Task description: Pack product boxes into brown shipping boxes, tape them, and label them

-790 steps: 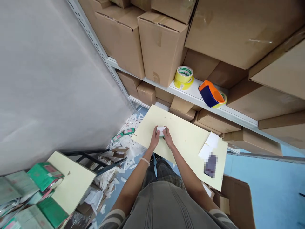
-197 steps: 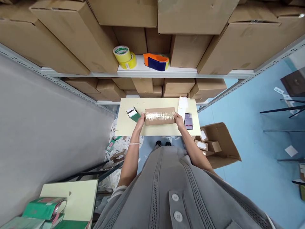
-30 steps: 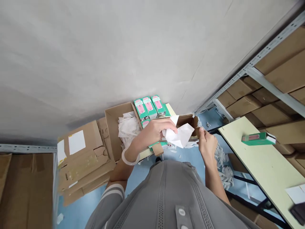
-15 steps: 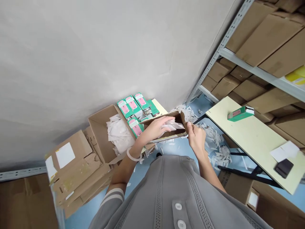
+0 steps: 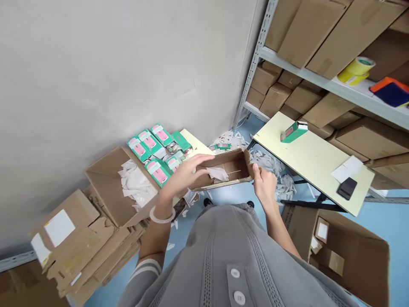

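Carton [image 5: 239,162] open between the hands. Right hand [image 5: 265,183]: fingers clamped on its right end. Left hand [image 5: 187,175]: fingers apart at its left end. White paper [image 5: 219,174] already inside. Seems partway: carton unclosed, one green box [image 5: 292,133] outside on the surface [image 5: 315,164].

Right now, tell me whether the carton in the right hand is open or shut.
Open: the carton has no cover on top, so its brown inside and the white paper in it show.

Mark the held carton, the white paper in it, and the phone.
Open cardboard carton [image 5: 237,160]: head view, far inner wall.
White paper [image 5: 218,174]: head view, its middle.
Black phone [image 5: 347,188]: head view, upper face.
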Demonstrator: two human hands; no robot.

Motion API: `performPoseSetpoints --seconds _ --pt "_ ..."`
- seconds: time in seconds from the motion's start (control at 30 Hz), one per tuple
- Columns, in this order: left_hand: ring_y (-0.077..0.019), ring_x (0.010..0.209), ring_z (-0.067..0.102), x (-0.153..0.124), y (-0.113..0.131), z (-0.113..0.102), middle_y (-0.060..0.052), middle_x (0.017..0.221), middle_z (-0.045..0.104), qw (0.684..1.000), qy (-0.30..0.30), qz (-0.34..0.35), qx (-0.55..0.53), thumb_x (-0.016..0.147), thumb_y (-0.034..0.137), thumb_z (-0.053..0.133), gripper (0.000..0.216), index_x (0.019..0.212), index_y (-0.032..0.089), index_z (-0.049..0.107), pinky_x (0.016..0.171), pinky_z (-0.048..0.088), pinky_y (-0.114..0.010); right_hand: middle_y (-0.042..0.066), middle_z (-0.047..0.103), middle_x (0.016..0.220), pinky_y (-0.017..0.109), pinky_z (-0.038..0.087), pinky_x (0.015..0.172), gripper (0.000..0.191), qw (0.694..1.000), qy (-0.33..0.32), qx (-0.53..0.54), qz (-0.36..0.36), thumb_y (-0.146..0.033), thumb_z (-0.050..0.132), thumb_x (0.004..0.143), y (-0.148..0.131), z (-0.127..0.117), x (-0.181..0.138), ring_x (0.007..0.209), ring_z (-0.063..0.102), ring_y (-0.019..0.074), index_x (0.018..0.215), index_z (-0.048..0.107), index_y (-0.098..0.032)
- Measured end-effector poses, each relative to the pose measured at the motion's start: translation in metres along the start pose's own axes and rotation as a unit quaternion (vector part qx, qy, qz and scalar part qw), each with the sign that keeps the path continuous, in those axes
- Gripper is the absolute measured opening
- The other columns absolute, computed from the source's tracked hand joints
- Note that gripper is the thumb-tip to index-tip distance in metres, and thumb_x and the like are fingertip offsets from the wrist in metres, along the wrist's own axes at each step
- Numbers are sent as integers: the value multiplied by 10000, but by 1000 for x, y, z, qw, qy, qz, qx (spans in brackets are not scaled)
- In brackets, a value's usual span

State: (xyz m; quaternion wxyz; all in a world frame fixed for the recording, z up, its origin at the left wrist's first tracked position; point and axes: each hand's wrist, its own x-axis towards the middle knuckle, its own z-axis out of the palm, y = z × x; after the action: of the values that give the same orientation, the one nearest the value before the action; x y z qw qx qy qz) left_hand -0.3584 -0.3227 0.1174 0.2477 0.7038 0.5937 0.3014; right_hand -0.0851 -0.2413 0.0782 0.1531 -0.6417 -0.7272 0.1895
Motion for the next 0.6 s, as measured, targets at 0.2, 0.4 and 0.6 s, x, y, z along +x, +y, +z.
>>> performPoseSetpoints --seconds 0.2,0.4,0.6 --pt "-245 1199 605 -55 -62 -43 -75 1336 634 969 186 -150 60 910 460 593 439 1299 256 602 1028 485 -408 140 673 625 321 326 658 732 999 25 -28 19 -571 170 1003 26 -7 -2 660 616 271 875 740 -130" --pt "-243 1152 629 -138 -177 -70 -120 1310 639 892 290 -339 77 836 359 664 468 1264 177 612 993 502 -385 167 677 627 333 315 649 756 999 12 -51 -4 -588 179 988 17 5 0 673 609 294 884 752 -106" --pt "-269 1350 503 -172 -259 -62 -189 1522 452 821 131 -556 20 799 409 727 780 1461 137 417 1087 424 -358 153 657 598 333 311 640 771 995 -8 -66 -70 -627 181 974 -34 18 2 651 590 282 839 746 -119"
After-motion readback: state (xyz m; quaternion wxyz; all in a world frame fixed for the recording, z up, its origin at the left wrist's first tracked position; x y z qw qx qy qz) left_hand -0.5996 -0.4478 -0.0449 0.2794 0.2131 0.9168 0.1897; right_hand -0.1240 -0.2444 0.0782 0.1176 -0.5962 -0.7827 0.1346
